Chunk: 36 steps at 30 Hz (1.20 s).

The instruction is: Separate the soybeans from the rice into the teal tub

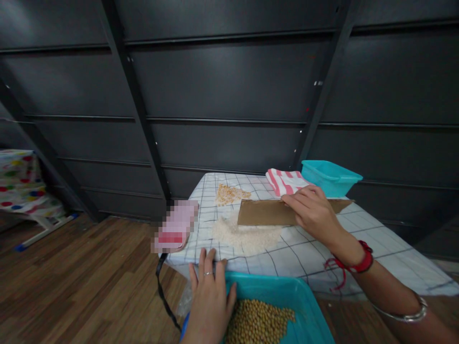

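Observation:
My right hand (311,210) is closed on the upper edge of a flat strip of brown cardboard (265,213). The strip stands tilted on the table, its lower edge against a spread heap of white rice-like grains (247,240). My left hand (211,291), fingers stretched and apart, lies over the left rim of a teal plastic basin (304,291) at the table's near edge. Its fingertips point toward the tablecloth. Inside the basin lie many round, greenish-brown beans or peas (260,320). Behind the rice sits a small scatter of yellowish split grains (229,193).
A checked white cloth covers the table (376,248). At the back are a folded pink-striped cloth (287,181) and a second teal basin (330,177). A blurred-out pink item (175,227) with a black strap (163,286) lies at the left edge. Dark panels (229,81) rise behind.

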Each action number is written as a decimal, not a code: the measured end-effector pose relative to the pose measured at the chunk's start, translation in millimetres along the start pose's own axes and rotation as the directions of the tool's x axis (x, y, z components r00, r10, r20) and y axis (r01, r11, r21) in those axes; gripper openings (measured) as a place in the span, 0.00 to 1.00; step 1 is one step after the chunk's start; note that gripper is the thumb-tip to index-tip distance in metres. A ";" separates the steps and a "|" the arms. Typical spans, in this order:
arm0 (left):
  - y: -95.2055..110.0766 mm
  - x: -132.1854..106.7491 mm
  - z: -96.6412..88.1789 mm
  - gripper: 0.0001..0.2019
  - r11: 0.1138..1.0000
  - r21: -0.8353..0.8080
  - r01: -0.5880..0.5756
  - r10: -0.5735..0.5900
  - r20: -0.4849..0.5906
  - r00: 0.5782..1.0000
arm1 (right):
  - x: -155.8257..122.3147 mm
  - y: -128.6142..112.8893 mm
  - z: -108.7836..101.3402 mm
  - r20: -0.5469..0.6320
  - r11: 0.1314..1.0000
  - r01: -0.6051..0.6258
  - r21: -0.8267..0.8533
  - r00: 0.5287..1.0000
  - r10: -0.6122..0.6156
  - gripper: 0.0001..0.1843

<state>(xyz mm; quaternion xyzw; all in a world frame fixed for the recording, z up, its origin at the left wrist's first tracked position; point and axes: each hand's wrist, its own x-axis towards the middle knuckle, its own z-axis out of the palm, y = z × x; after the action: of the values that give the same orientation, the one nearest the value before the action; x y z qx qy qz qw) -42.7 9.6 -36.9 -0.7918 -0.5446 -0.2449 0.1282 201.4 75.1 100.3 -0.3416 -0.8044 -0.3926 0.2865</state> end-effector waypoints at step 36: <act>3.0 1.6 -0.2 0.12 1.000 0.005 0.012 -0.012 -0.046 0.999 | -3.4 29.8 5.8 0.053 0.988 -0.056 -0.142 0.997 0.064 0.14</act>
<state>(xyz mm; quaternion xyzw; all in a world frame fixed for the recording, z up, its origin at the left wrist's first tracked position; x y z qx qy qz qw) -39.5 9.6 -35.7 -0.7822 -0.5471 -0.2623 0.1414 225.4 92.4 107.8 -0.3962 -0.7719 -0.4297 0.2503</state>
